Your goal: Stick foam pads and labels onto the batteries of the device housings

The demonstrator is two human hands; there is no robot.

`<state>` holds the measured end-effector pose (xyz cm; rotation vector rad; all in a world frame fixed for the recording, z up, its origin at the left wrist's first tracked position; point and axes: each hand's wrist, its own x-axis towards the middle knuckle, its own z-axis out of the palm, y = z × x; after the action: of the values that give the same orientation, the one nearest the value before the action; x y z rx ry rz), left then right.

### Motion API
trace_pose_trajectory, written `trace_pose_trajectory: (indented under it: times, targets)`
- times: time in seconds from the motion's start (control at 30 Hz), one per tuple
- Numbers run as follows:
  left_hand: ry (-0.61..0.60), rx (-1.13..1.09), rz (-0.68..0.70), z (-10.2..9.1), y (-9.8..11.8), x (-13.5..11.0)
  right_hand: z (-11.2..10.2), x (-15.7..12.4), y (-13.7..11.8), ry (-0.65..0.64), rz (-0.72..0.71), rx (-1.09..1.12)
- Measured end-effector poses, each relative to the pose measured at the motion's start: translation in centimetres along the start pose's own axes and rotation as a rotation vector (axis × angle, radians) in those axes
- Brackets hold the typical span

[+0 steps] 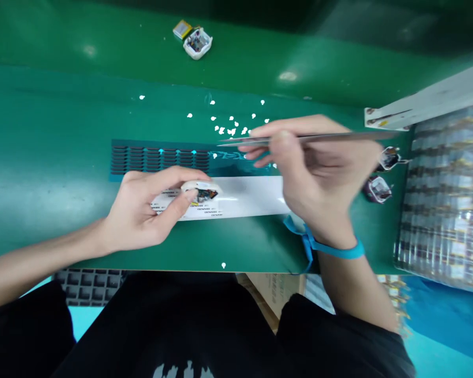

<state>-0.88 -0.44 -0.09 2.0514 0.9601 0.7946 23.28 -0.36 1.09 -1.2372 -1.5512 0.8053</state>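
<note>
My left hand (150,207) pinches a small white device housing (200,190) with its circuit board showing on the side towards me. Beneath it lies a white label sheet (248,197) printed with rows of small black text. My right hand (315,168) grips a pair of metal tweezers (339,137), slightly blurred, their tips pointing left. Below those tips a dark translucent strip (161,160) bears rows of black pieces. Several tiny white parts (231,131) are scattered on the green mat behind the tips. Whether the tweezers pinch anything is too small to see.
An opened white housing with a yellow-edged battery (197,43) sits at the back. Two more opened units (378,189) lie at the right, beside stacked clear trays (445,199). A blue wrist strap (339,249) circles my right wrist. Below the table edge stands a cardboard box (276,291).
</note>
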Motion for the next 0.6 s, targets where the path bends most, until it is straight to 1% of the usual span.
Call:
trace_pose_trajectory:
  times: [0.1, 0.17, 0.23, 0.3, 0.43, 0.5, 0.6]
  targets:
    - [-0.018, 0.191, 0.088, -0.3, -1.0, 0.5, 0.4, 0.6, 2.0, -0.139, -0.012, -0.088]
    - [-0.064, 0.244, 0.103, -0.2, -1.6, 0.6, 0.7, 0.9, 3.1, -0.182, 0.005, -0.126]
    - [-0.112, 0.272, 0.1, 0.0, -2.0, 0.6, 0.9, 1.0, 3.8, -0.198, 0.011, -0.136]
    - [-0.146, 0.299, 0.101, 0.1, -2.1, 0.5, 0.9, 1.1, 3.9, -0.207, 0.011, -0.13]
    - [-0.163, 0.322, 0.111, 0.2, -2.2, 0.6, 1.0, 0.9, 3.6, -0.206, 0.024, -0.129]
    - [-0.169, 0.315, 0.109, 0.2, -2.3, 0.7, 1.2, 0.7, 3.6, -0.2, -0.022, -0.148]
    - [-0.18, 0.283, 0.112, 0.1, -2.8, 1.0, 1.7, 0.2, 4.0, -0.201, -0.163, -0.204]
